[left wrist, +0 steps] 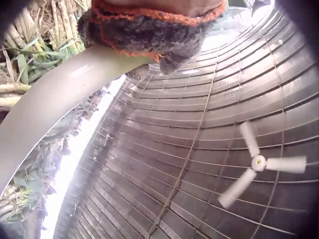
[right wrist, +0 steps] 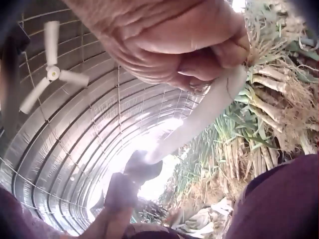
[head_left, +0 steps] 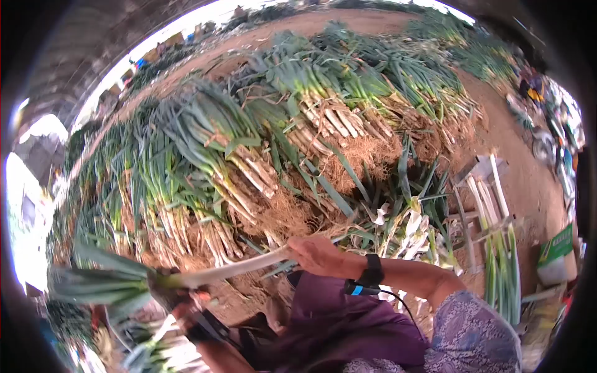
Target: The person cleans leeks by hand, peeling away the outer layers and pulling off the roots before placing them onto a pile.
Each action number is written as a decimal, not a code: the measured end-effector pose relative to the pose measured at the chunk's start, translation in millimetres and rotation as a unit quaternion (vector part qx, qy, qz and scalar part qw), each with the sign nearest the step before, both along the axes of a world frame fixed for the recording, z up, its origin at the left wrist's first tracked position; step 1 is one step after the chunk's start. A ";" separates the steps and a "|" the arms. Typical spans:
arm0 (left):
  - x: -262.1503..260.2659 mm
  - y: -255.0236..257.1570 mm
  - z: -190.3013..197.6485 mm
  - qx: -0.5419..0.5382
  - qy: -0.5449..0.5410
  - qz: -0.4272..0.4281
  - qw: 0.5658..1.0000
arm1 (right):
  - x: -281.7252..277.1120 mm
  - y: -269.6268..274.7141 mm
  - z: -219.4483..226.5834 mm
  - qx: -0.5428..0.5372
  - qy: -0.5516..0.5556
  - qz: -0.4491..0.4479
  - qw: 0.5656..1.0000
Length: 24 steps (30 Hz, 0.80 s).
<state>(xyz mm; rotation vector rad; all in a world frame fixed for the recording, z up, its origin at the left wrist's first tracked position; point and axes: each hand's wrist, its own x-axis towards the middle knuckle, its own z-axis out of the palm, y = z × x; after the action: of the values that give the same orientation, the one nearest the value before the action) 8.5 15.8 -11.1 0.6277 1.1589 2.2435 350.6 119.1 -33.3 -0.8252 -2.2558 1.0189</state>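
Observation:
A long leek (head_left: 236, 268) with a clean white shaft and spread green leaves lies across the front of the body. My left hand (head_left: 169, 295), in a dark fuzzy glove with orange trim (left wrist: 149, 32), grips it where the shaft turns green. At the other end, my bare right hand (head_left: 316, 255) pinches the white root end. Seen from the right wrist, its curled fingers (right wrist: 199, 69) are right at the shaft's tip, and the white shaft (right wrist: 199, 117) bends slightly toward the left hand. Part of the root end is hidden behind the fingers.
Rows of leeks (head_left: 249, 168) with brown roots lie ahead. Peeled white leeks (head_left: 180, 351) are at lower left, and trimmed leeks (head_left: 502, 261) lie at right near a green-and-white box (head_left: 555, 258). Pale peelings (head_left: 407, 233) are heaped in front. A fan (left wrist: 258, 163) hangs overhead.

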 end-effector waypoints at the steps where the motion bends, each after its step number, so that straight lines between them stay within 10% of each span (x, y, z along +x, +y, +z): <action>1: -29.5 -1.3 -23.6 0.001 -0.080 0.007 0.997 | 17.3 -4.2 0.0 -0.072 -0.005 0.022 0.997; 5: -92.5 -28.8 -69.4 -0.032 -0.144 0.080 0.986 | 191.1 -45.6 1.8 -0.378 0.027 -0.052 0.924; 6: -98.8 -35.4 -65.4 -0.009 -0.200 0.105 0.974 | 231.6 -42.6 32.5 -0.048 -0.124 -0.128 0.983; 8: -108.2 -37.0 -65.8 -0.010 -0.213 0.076 0.974 | 277.4 -59.2 47.6 0.112 -0.197 -0.266 0.937; 11: -69.7 -10.7 -40.0 -0.036 -0.192 0.154 0.969 | 317.8 -49.0 29.2 -0.335 0.009 -0.406 0.850; 12: -51.9 -3.2 -30.7 -0.033 -0.183 0.170 0.968 | 323.2 -40.5 -4.2 -0.190 -0.386 -0.272 0.861; 13: -42.6 -1.1 -29.0 -0.016 -0.153 0.166 0.974 | 324.3 -30.6 -58.6 -0.011 -0.707 -0.087 0.702; 15: -49.8 2.0 -35.0 -0.013 -0.168 0.151 0.974 | 277.2 -28.0 -74.4 0.164 -0.321 -0.223 0.906; 18: -36.8 0.7 -27.4 0.001 -0.190 0.099 0.977 | 177.1 -1.8 -36.8 -0.155 -0.129 -0.103 0.974; 21: -25.9 5.5 -23.4 0.022 -0.169 0.067 0.983 | 91.0 1.3 -5.9 -0.304 0.090 0.100 0.943; 24: -41.9 3.9 -29.1 0.046 -0.188 0.049 0.980 | 44.0 26.3 -4.8 -0.537 0.255 0.131 0.794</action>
<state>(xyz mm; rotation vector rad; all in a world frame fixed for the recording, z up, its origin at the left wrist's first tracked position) -33.4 19.7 -40.2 0.1678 0.9164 2.3760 394.6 145.4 -38.1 -0.4961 -1.2044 2.3903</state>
